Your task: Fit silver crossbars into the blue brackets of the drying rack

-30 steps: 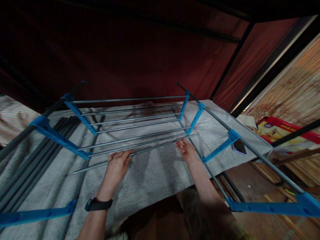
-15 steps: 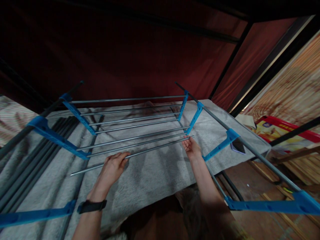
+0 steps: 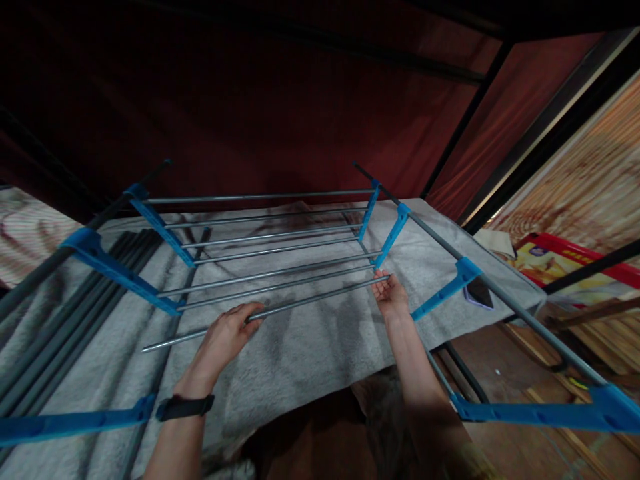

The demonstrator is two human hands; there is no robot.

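A drying rack with blue plastic brackets (image 3: 120,273) and thin metal rods (image 3: 270,250) stands over a grey towel (image 3: 310,347). I hold one loose metal rod (image 3: 310,303) across the front of the rack. My left hand (image 3: 227,333), with a black watch on the wrist, is curled over the rod towards its left part. My right hand (image 3: 390,293) grips the rod's right end, close to a blue bracket (image 3: 393,237). The rod's left end sticks out free, below the left bracket.
Several dark poles (image 3: 65,313) lie on the towel at the left. Long blue-jointed side rails (image 3: 500,293) run along the right and front. A phone (image 3: 477,293) lies on the towel's right edge. A red and yellow box (image 3: 560,263) sits on the floor beyond.
The loose rod has shifted a little to the right with both hands, and its right end has come nearer to the blue bracket. My right hand moved slightly right.
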